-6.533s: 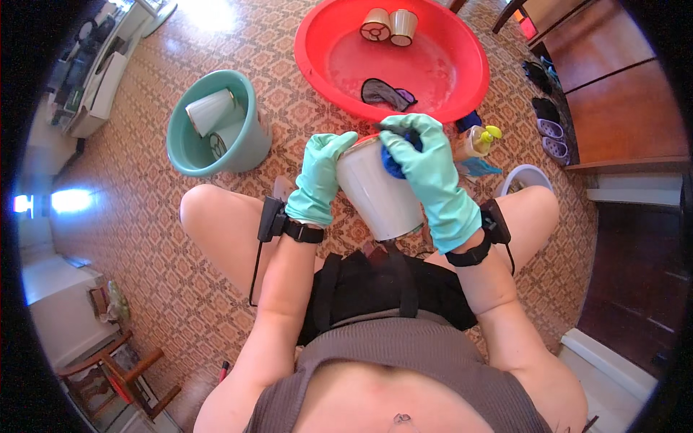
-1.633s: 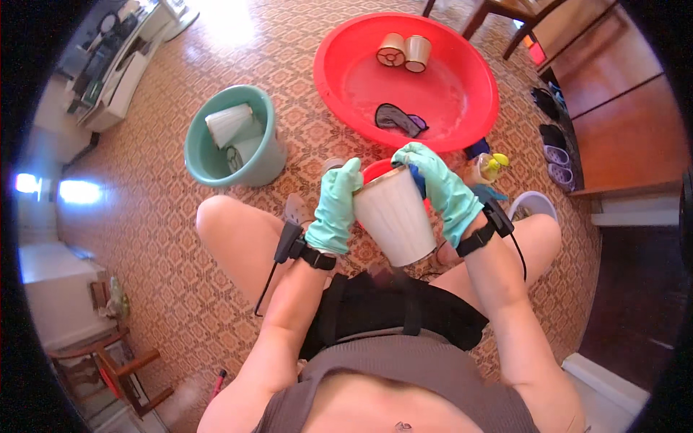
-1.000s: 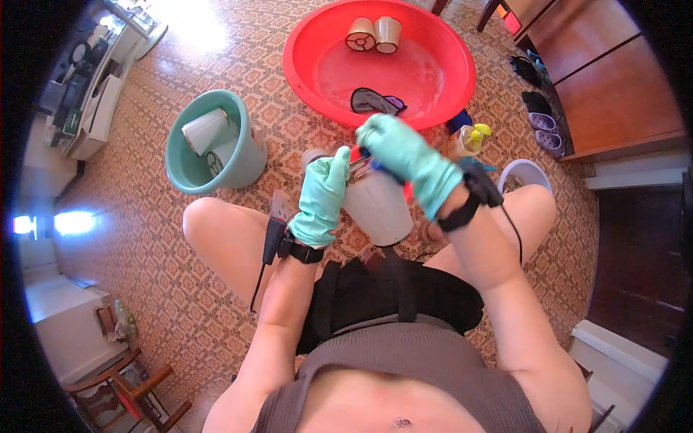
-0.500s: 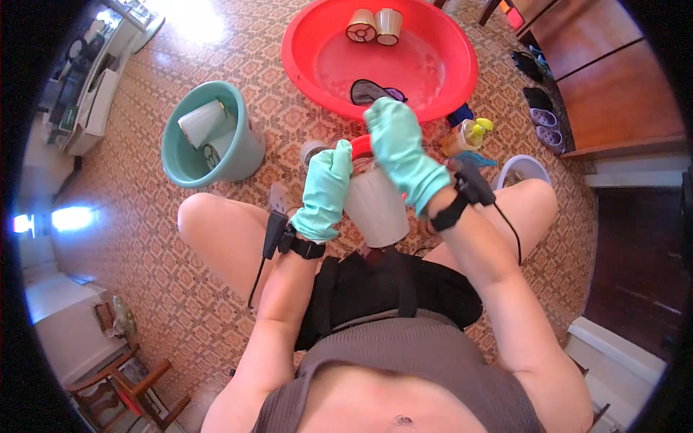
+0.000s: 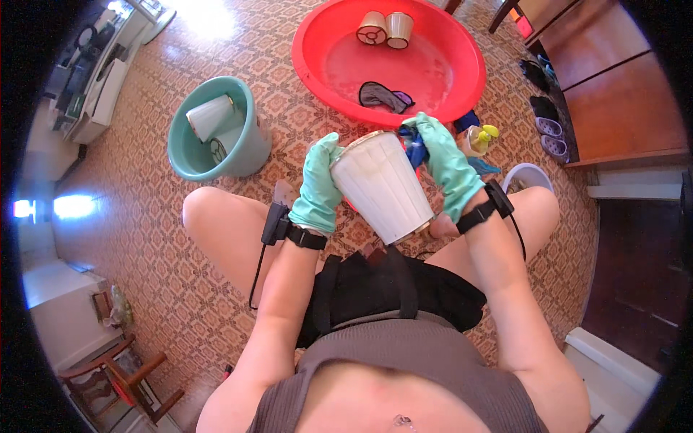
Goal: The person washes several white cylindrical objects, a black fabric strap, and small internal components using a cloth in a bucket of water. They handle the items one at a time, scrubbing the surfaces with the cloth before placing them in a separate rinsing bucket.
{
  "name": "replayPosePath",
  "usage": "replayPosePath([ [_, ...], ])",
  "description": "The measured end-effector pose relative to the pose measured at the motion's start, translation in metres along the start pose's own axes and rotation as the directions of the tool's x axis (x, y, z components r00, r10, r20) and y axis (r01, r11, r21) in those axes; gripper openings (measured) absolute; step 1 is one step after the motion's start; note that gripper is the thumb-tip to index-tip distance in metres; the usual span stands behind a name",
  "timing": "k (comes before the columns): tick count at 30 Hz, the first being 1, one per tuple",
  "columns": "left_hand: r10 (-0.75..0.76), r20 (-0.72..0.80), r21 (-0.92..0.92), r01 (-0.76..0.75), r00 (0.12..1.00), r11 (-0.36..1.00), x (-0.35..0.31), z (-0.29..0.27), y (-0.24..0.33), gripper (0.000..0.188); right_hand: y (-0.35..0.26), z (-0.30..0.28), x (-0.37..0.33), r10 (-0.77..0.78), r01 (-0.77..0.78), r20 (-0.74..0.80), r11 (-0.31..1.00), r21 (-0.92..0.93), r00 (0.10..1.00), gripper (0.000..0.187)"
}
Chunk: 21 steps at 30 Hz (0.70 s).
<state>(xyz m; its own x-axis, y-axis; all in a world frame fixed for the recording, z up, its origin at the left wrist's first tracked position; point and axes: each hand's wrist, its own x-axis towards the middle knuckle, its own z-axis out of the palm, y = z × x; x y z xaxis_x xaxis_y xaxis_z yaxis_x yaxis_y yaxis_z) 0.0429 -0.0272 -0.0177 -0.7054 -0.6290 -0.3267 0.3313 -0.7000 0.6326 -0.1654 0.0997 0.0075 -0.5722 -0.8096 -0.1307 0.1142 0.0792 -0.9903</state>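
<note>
Over my lap a white, pleated lampshade (image 5: 382, 189) with a gold-coloured rim is held tilted, its wider end toward me. My left hand (image 5: 317, 186), in a mint-green rubber glove, is closed on its upper left edge. In my right hand (image 5: 445, 164), gloved the same way, is a crumpled dark-blue cloth (image 5: 414, 149), close against the upper right side of the lampshade. The fingertips of the right hand are partly hidden by the glove and cloth. Part of something red shows behind the lampshade.
Ahead, a big red basin (image 5: 471, 76) holds two small lampshades (image 5: 385, 30) and a grey piece of cloth (image 5: 382, 97). A green bucket (image 5: 253, 148) at left has another lampshade (image 5: 210, 117) in it. At right are a yellow-topped bottle (image 5: 479, 138), a pale bowl (image 5: 533, 175) and lilac clogs (image 5: 551, 128).
The lampshade has come up closer and shows larger. My right hand has moved right and down from above it to its side, and the blue cloth now shows. The view has shifted slightly.
</note>
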Motion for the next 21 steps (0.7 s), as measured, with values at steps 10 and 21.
replayPosePath([
  [10, -0.226, 0.44, -0.411, 0.418, 0.869, 0.81, -0.021, 0.007, -0.005, 0.064, -0.046, 0.045, -0.042, 0.234, -0.264, 0.145, 0.637, 0.724, 0.961, 0.037],
  [21, 0.319, 0.654, 0.091, -0.49, 0.686, 0.867, -0.002, 0.037, -0.023, 0.058, -0.003, 0.021, -0.032, -0.046, 0.04, 0.038, 0.989, 0.141, 0.998, 0.036],
])
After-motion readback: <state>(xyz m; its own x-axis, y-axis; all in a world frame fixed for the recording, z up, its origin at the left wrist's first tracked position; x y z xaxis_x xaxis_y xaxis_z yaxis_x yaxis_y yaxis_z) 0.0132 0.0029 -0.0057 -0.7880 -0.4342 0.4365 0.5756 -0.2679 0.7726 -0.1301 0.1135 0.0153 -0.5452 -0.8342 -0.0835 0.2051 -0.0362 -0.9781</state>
